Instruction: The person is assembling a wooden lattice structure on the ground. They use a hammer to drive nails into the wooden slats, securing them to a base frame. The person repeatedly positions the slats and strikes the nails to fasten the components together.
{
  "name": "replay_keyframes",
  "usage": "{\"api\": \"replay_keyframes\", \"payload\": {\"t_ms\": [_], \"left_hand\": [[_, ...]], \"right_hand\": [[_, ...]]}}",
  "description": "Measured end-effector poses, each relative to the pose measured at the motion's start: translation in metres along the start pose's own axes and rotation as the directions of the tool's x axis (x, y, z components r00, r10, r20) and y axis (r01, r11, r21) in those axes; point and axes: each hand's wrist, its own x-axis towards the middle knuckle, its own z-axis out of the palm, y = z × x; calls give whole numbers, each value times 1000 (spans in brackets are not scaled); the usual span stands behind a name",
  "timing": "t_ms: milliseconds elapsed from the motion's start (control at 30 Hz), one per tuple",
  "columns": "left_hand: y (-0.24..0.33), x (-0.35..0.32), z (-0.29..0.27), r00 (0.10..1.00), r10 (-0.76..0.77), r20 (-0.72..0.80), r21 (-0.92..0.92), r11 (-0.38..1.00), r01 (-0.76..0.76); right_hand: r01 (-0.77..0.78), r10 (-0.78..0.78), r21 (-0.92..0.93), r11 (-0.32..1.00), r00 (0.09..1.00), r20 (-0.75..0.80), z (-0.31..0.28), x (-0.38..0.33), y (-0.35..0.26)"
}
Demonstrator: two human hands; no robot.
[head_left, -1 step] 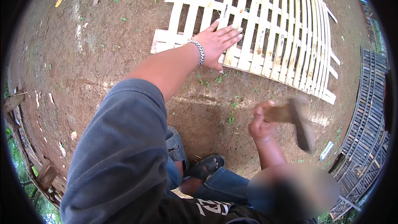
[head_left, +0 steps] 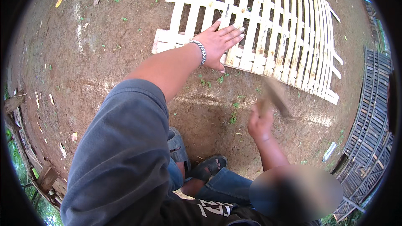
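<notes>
A panel of pale slats, nailed or laid across several crosspieces, lies on the ground ahead of me. My left hand is spread flat on its near edge, fingers apart, with nothing held. A silver chain bracelet circles that wrist. Below the panel's near edge, my right hand is closed around the wooden handle of a hammer. The hammer's long dark head is raised in the air and smeared by motion, so its exact shape is unclear.
Bare brown soil with small weeds and leaves surrounds the panel. Dark slatted racks stand along the right side. A rough wooden fence runs at the left. My sandalled foot is just below the working area.
The hammer has swung up and left toward the panel, its head turning with my right hand. My left hand stays in place on the slats.
</notes>
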Motion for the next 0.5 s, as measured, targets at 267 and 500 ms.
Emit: {"api": "replay_keyframes", "payload": {"t_ms": [267,500], "left_hand": [[-3,-5,9,999,-9,-38,8,1000,9],[3,-12,13,992,-61,-111,17,998,63]], "right_hand": [[-153,154,-94,984,988,1,-11,-11,-8],[-454,455,394,799,885,98,12,-43,-6]]}}
